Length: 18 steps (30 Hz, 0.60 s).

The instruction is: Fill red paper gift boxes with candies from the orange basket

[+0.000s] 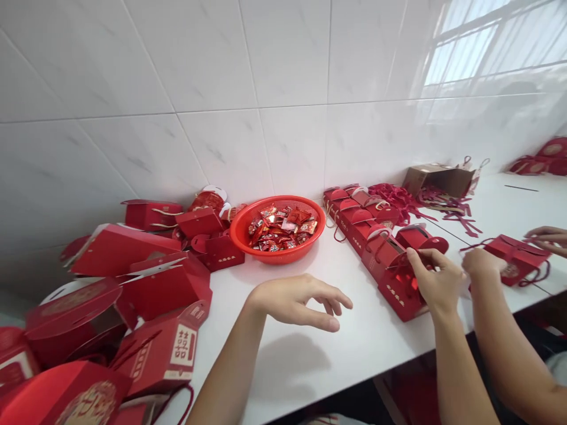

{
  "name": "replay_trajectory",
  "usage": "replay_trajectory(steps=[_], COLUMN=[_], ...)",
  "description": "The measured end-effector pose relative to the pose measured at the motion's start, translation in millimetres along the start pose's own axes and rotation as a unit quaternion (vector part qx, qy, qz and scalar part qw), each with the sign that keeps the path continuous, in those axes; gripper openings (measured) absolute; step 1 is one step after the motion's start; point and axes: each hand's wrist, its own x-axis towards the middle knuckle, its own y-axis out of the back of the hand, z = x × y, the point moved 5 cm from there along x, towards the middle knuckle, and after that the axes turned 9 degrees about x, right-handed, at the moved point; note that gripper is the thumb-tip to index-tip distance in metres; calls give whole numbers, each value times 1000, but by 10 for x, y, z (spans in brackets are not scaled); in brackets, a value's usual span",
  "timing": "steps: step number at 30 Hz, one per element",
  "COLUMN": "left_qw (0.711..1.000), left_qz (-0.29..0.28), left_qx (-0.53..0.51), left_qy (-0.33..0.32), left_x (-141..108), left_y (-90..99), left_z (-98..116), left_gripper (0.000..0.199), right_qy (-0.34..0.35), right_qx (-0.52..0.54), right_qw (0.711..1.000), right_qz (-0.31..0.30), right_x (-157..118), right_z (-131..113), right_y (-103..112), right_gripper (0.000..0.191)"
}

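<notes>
Working at the upper part of the red box (392, 295) that ends the row of boxes (349, 227) nearest the person seems to be the step in hand. The right hand (436, 274) has thumb and forefinger at its top edge, partly curled; whether they pinch the card I cannot tell. The left hand (305, 301) hangs empty over the tabletop (354, 354), fingers loosely spread, in front of the red bowl (277, 258) of wrapped sweets (283, 230). The next move would call for a light touch, with the left hand free to steady the card. The box's inside is mostly hidden behind the right hand; a co-worker's hand (485, 262) overlaps a ribboned box (514, 260), and their other hand (549, 238) is cut off at the edge.
</notes>
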Motion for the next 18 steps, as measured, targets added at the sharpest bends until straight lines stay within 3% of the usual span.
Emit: replay_trajectory(steps=[3,7,11,13,15,18], left_qw=[1000,999,994,986,964,895], left_qz=[-1,7,65,140,251,425], left_qx=[-18,-34,-83,-91,-63,47], left_qy=[0,21,19,27,57,128], left_x=[30,23,-55,-155,-337,-772], left_y=[-96,-216,-333,-344,-299,-160], left_z=[-52,-176,-246,-257,-268,-255], left_gripper=[40,40,38,33,27,19], right_qy=[72,150,163,165,183,214], right_qx=[-32,-48,51,126,182,221], right_qw=[997,985,980,977,965,930], right_qz=[-11,70,105,57,-44,-202], right_x=[-12,-34,-161,-278,-427,-683], right_z=[-70,-203,-443,-584,-721,-843], right_y=[53,212,247,147,-42,-377], right_gripper=[44,38,19,11,6,7])
